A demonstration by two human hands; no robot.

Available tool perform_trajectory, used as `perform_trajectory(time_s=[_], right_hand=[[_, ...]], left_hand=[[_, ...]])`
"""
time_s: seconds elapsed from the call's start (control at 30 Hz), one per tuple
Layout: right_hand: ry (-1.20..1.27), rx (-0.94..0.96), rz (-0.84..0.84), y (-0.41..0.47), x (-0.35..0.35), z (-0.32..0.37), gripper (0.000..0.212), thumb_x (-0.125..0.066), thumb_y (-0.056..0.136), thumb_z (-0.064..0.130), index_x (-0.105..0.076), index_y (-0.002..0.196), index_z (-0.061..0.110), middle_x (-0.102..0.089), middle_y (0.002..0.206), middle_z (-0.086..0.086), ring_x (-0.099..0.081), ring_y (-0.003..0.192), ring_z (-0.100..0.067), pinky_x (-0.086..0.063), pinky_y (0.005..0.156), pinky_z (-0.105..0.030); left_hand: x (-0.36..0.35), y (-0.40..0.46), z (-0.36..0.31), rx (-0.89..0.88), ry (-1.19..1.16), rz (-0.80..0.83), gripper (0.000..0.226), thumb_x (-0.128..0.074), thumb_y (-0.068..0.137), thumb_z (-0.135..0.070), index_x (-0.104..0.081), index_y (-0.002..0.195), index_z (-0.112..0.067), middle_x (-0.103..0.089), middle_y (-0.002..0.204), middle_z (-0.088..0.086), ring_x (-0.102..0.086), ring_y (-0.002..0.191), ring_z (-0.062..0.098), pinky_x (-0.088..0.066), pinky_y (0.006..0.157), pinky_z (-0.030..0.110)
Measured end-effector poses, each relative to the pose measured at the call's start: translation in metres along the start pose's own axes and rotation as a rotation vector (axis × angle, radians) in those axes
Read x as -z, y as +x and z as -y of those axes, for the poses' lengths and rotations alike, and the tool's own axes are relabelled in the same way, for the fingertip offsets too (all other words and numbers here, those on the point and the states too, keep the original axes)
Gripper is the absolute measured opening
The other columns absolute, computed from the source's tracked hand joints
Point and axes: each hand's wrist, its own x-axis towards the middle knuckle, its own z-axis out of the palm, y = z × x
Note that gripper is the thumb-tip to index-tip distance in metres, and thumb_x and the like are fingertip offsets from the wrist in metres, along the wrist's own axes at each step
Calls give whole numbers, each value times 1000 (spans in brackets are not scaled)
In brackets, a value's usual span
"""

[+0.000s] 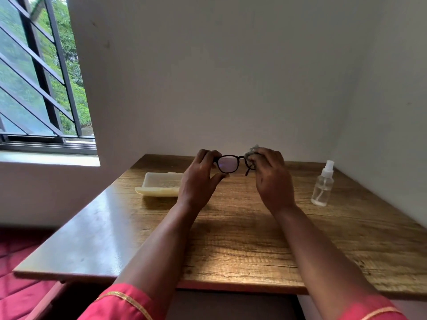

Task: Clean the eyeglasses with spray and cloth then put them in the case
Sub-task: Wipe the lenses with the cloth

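Dark-framed eyeglasses [228, 163] are held up above the far middle of the wooden table [231, 239]. My left hand [198, 181] grips their left end, fingers on top and thumb under the lens. My right hand [271, 179] presses a grey cloth [251, 151] around the right lens, which is hidden by the cloth and fingers. A clear spray bottle [323, 184] with a white nozzle stands upright at the right. The cream-coloured case [161, 187] lies open at the left, partly behind my left hand.
White walls close off the table at the back and right. A barred window [39, 77] is at the left. Red fabric [20, 262] lies below the table's left edge.
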Motion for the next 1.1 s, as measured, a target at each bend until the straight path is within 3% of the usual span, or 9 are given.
perform_trajectory(time_s=[0.1, 0.2, 0.37, 0.53, 0.67, 0.8, 0.93, 1.03, 1.1], right_hand=[[-18, -103, -31, -2, 6, -8, 19, -62, 82, -4, -65, 99, 6, -61, 105, -9, -52, 96, -26, -43, 81, -30], [-21, -87, 8, -3, 8, -8, 10, -61, 81, 1, -59, 90, 6, -57, 97, -9, -51, 90, -26, -39, 76, -30], [58, 32, 95, -2, 3, 4, 11, -62, 83, 1, -62, 93, 4, -57, 99, -9, -52, 92, -24, -41, 79, -28], [49, -58, 1, -2, 1, -6, 18, -61, 89, 0, -67, 105, 3, -61, 108, -10, -55, 99, -26, -44, 83, -29], [9, -80, 29, -4, 2, -10, 11, -61, 84, 3, -64, 94, 6, -59, 102, -8, -55, 94, -25, -43, 79, -28], [356, -251, 22, -2, 2, -6, 13, -65, 79, -2, -63, 85, 10, -60, 92, -2, -60, 83, -14, -52, 71, -32], [675, -475, -137, 2, 8, -4, 26, -65, 83, -8, -60, 102, 10, -64, 93, 1, -64, 87, -9, -57, 79, -28], [728, -504, -154, 3, 9, -9, 45, -61, 83, -14, -59, 117, 16, -63, 109, -2, -64, 100, -8, -52, 86, -19], [665, -440, -140, 3, 7, -10, 41, -62, 81, -16, -64, 111, 11, -62, 110, -8, -62, 103, -8, -49, 88, -17]], left_hand=[[2, 0, 0, 6, -4, -19, 44, -81, 73, -21, -60, 112, -14, -57, 108, -1, -62, 86, 16, -53, 69, 35], [2, 0, -1, -3, -11, -25, 43, -80, 75, -21, -60, 112, -13, -58, 108, -1, -62, 84, 14, -53, 68, 32], [1, 0, -1, -27, 16, 21, 46, -82, 73, -21, -60, 113, -14, -57, 109, -1, -62, 85, 16, -51, 67, 29], [1, 0, -2, -32, 29, 25, 47, -82, 73, -22, -61, 114, -14, -58, 110, 0, -62, 86, 16, -47, 68, 24], [2, 0, -1, -5, 30, -10, 42, -80, 75, -21, -61, 113, -13, -58, 109, 1, -62, 85, 17, -50, 65, 29], [1, 0, 1, 23, 31, -20, 41, -80, 76, -19, -61, 112, -13, -58, 109, 0, -61, 86, 16, -45, 66, 25], [0, -1, 2, 30, 31, 11, 43, -80, 75, -16, -61, 113, -14, -57, 110, 0, -61, 88, 16, -45, 67, 25], [-1, -1, 2, 32, 22, 13, 47, -81, 74, -15, -61, 117, -14, -58, 112, 1, -61, 90, 16, -43, 70, 22], [0, -1, 2, 34, 26, 12, 50, -80, 75, -16, -62, 122, -14, -58, 112, 1, -61, 92, 17, -46, 71, 25]])
